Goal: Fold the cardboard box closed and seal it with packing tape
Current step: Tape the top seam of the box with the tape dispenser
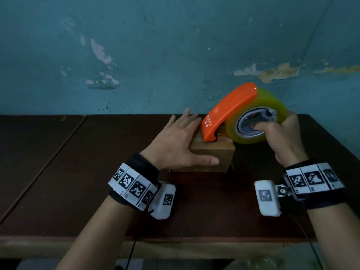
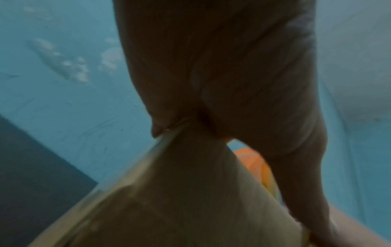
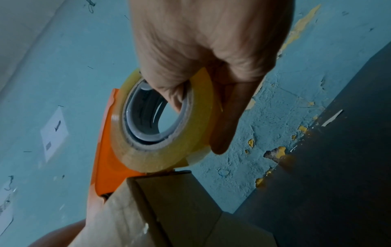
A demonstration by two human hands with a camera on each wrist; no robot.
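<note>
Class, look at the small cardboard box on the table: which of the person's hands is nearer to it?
Left. The left hand lies flat on the cardboard box, thumb along its front. The right hand grips the tape dispenser above the box's right side.

Bare, worn room, likely storeroom or modest workshop. Teal plaster wall (image 1: 175, 45) beyond fingertips, paint flaking to white and yellow. Dark brown wooden table (image 1: 78, 172) under fingers, butted against wall. Paper sheet (image 3: 54, 132) stuck on wall.
</note>
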